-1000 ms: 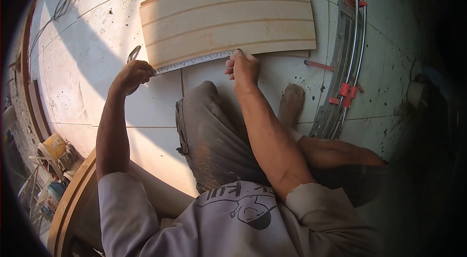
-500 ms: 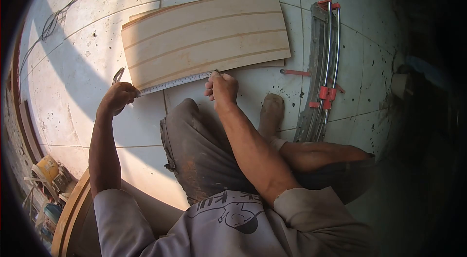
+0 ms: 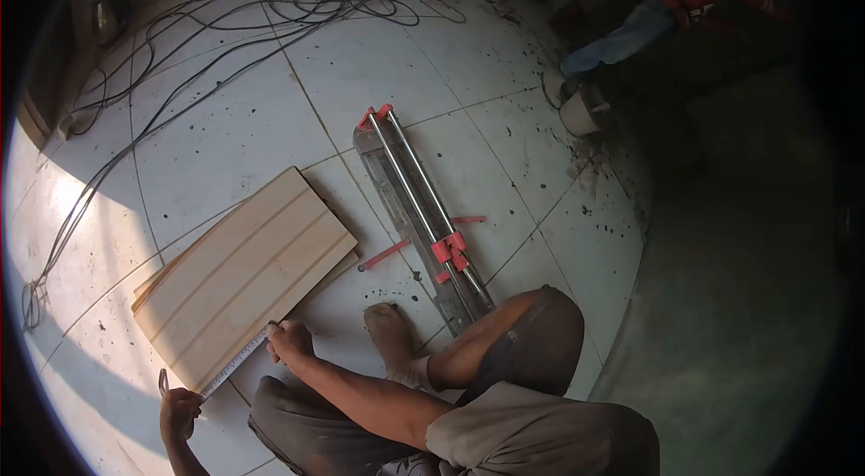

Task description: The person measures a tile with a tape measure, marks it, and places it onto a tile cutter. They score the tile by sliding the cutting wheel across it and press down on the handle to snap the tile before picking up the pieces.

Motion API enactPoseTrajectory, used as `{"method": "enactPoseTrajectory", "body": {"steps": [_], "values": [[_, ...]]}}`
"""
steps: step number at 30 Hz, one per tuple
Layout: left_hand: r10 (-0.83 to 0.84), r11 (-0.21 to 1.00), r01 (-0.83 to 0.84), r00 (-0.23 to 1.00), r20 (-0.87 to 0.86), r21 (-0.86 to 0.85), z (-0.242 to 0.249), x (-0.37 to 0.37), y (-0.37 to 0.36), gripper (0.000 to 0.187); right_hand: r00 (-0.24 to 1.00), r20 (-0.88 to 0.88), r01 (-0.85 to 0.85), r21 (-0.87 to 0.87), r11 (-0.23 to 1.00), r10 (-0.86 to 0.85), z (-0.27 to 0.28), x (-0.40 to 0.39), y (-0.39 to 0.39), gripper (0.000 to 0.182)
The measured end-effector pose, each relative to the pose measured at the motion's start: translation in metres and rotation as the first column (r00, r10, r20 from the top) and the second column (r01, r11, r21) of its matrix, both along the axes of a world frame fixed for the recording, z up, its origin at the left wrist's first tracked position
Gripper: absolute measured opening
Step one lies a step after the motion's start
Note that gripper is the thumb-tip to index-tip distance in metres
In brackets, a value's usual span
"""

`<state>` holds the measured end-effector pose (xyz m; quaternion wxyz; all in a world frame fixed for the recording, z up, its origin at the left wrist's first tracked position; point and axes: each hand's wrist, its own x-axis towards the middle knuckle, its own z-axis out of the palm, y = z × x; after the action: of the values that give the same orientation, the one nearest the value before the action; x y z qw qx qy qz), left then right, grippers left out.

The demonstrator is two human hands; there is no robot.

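A tan tile with several darker stripes (image 3: 239, 273) lies on the white floor. A steel ruler (image 3: 232, 364) runs along its near edge. My left hand (image 3: 178, 413) grips the ruler's left end, close to the picture's lower edge. My right hand (image 3: 290, 343) pinches a small marking tool I cannot make out, its tip at the ruler's right end on the tile edge. My bare foot (image 3: 393, 338) rests on the floor just right of that hand.
A manual tile cutter (image 3: 422, 215) with red handle and chrome rails lies right of the tile, a red stick (image 3: 384, 254) beside it. Several cables (image 3: 270, 3) coil over the far floor. A small bucket (image 3: 578, 111) and cloth bundle (image 3: 667, 7) sit far right.
The view has swung up and to the right, so tile and hands now sit low and left. Both hands keep their hold on ruler and tile edge.
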<state>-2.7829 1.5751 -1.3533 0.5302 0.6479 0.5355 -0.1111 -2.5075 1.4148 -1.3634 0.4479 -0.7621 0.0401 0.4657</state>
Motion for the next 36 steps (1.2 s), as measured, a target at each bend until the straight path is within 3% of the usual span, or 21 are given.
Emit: {"method": "enactPoseTrajectory", "body": {"steps": [2,6,8,10,11,13,14,15,16,17,19,20,21,24,25,26,27,29,32,34,36], "values": [[-0.089,0.994,0.090,0.996,-0.019,0.063,-0.002,-0.002,0.002,0.014,0.998,-0.059,0.019,-0.017,1.000,-0.020,0.006,-0.001,-0.001,0.028],[-0.014,1.000,0.013,1.000,0.027,0.025,0.014,0.005,-0.005,0.013,0.999,-0.039,-0.009,-0.062,0.998,0.007,0.005,0.003,0.003,0.028],[-0.060,0.998,0.059,0.998,0.036,0.030,0.007,-0.003,-0.004,0.012,0.999,-0.031,-0.028,-0.051,0.998,0.026,0.022,0.003,0.003,0.028],[-0.348,0.930,0.337,0.936,0.057,0.145,0.024,-0.002,-0.006,0.037,0.999,-0.014,-0.037,-0.028,0.999,0.037,0.024,0.008,0.003,0.028],[-0.374,0.921,0.360,0.924,0.078,0.149,0.027,-0.002,-0.005,0.037,0.999,-0.022,-0.041,-0.050,0.998,0.040,0.028,0.009,0.004,0.028],[0.024,0.999,-0.023,0.999,0.041,-0.029,0.015,0.009,-0.005,0.010,0.999,-0.037,-0.015,-0.059,0.998,0.013,0.018,0.005,0.000,0.028],[-0.023,0.999,0.026,0.997,-0.076,0.040,0.007,0.007,-0.005,0.007,0.998,-0.058,0.000,-0.057,0.998,-0.004,0.002,0.000,-0.007,0.026],[-0.044,0.999,0.043,0.993,-0.112,-0.011,0.014,0.012,-0.009,0.011,0.997,-0.076,0.026,-0.050,0.998,-0.029,0.000,-0.001,-0.015,0.023],[0.013,0.996,-0.014,1.000,-0.011,-0.083,0.001,-0.002,-0.013,0.016,0.989,-0.137,0.041,-0.052,0.998,-0.048,-0.006,0.000,-0.023,0.017],[-0.113,0.993,0.114,0.980,-0.162,0.001,0.027,0.013,-0.022,0.019,0.994,-0.108,0.023,-0.078,0.997,-0.031,-0.003,-0.001,-0.031,0.018],[-0.129,0.991,0.131,0.989,-0.074,0.013,0.020,-0.005,-0.029,0.019,0.997,-0.077,-0.030,-0.012,0.999,0.029,0.010,0.001,-0.037,0.024],[-0.156,0.987,0.159,0.984,-0.080,0.029,0.043,0.001,-0.035,0.019,0.995,-0.056,-0.084,0.044,0.996,0.086,0.008,0.002,-0.037,0.024],[-0.072,0.997,0.072,0.997,-0.037,0.008,0.049,-0.007,-0.041,0.020,0.992,-0.071,-0.087,0.178,0.980,0.101,0.009,0.004,-0.038,0.029],[0.193,0.981,-0.192,0.974,0.116,-0.018,0.084,-0.003,-0.051,0.020,0.976,-0.066,-0.188,0.228,0.955,0.208,0.038,-0.007,-0.030,0.042],[0.323,0.945,-0.315,0.939,0.117,-0.085,0.098,0.003,-0.052,0.019,0.934,0.095,-0.355,0.321,0.878,0.343,0.041,-0.017,-0.028,0.052],[0.325,0.945,-0.317,0.938,0.118,-0.081,0.106,0.014,-0.054,0.019,0.855,0.266,-0.518,0.377,0.768,0.446,0.045,-0.026,-0.027,0.062],[0.398,0.916,-0.396,0.881,0.254,-0.062,0.113,0.027,-0.056,0.020,0.853,0.268,-0.520,0.380,0.765,0.448,0.053,-0.036,-0.024,0.062],[0.494,0.855,-0.507,0.730,0.472,-0.110,0.134,0.064,-0.063,0.021,0.654,0.538,-0.753,0.393,0.529,0.532,0.082,-0.053,-0.015,0.069],[0.465,0.852,-0.501,0.591,0.659,-0.152,0.146,0.127,-0.073,0.021,0.625,0.371,-0.764,0.470,0.441,0.687,0.148,-0.023,0.002,0.062],[0.376,0.906,-0.402,0.624,0.685,-0.131,0.160,0.160,-0.078,0.024,0.553,0.292,-0.825,0.321,0.464,0.780,0.184,0.012,0.000,0.059],[0.224,0.913,-0.396,0.684,0.694,0.097,0.164,0.188,-0.086,0.029,0.425,0.394,-0.888,0.010,0.459,0.815,0.199,0.057,-0.011,0.062]]}}
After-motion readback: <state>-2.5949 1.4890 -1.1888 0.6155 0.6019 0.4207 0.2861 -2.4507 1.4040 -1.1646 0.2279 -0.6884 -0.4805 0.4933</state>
